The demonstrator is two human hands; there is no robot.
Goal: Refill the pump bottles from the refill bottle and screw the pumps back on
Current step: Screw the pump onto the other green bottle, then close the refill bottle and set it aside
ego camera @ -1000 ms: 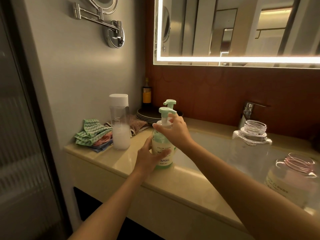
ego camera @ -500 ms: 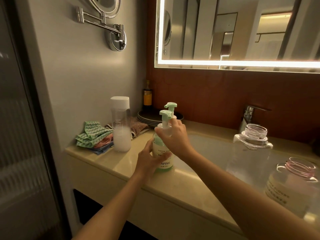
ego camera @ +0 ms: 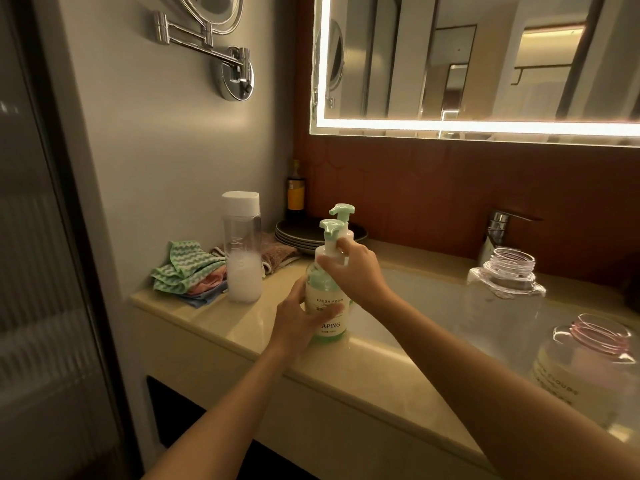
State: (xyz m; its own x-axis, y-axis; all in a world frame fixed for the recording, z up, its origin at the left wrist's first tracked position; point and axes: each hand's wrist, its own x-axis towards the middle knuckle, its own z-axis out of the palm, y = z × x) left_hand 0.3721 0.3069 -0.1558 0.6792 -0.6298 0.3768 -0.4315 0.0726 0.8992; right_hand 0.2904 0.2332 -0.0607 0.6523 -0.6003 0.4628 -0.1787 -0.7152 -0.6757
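A green pump bottle [ego camera: 329, 322] with a white label stands on the beige counter [ego camera: 221, 317] at the sink's left rim. My left hand [ego camera: 298, 318] wraps its body. My right hand [ego camera: 356, 271] grips the white collar under its mint pump head [ego camera: 330, 227]. A second mint pump head [ego camera: 343, 210] shows just behind; its bottle is hidden. A clear refill bottle [ego camera: 242, 247] with a white cap, holding white liquid at the bottom, stands to the left. Two clear bottles without pumps stand at the right: one [ego camera: 505, 278] by the tap, one with a pink neck [ego camera: 585, 362] nearer me.
Folded cloths [ego camera: 187, 271] lie at the counter's left end beside the wall. Dark plates [ego camera: 301, 235] and a small amber bottle [ego camera: 295, 195] sit in the back corner. The sink basin [ego camera: 433, 306] and chrome tap [ego camera: 498, 230] are at the right, under a lit mirror [ego camera: 485, 64].
My right hand has shifted its grip around the pump collar, and my left hand has slid slightly round the bottle's body. The bottle stays in place on the counter.
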